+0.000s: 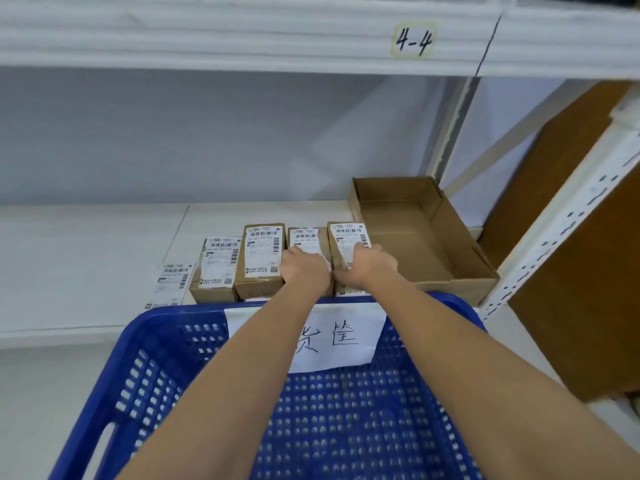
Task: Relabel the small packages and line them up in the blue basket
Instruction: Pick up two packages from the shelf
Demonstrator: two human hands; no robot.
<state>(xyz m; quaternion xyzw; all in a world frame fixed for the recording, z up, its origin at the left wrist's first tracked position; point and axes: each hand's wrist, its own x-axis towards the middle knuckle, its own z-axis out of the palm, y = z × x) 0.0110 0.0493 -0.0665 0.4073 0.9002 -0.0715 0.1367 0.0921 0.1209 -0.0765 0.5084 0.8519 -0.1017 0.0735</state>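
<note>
1. Four small cardboard packages stand in a row on the white shelf (86, 237), just behind the blue basket (166, 341).
2. The left hand (306, 270) lies on the third package (306, 237), fingers curled over its near end; whether its grip is clenched on the box cannot be told.
3. The right hand (369, 266) rests on the fourth package (346, 237), fingers laid over its label, thumb at the box's near left edge.
4. A loose shipping label (171, 282) lies flat left of the first package (216, 268); the second package (261, 258) stands beside it.
5. An open cardboard tray (433, 244) sits right of the row.
6. The basket holds no packages; a handwritten paper sign (346, 337) hangs on its far wall.
</note>
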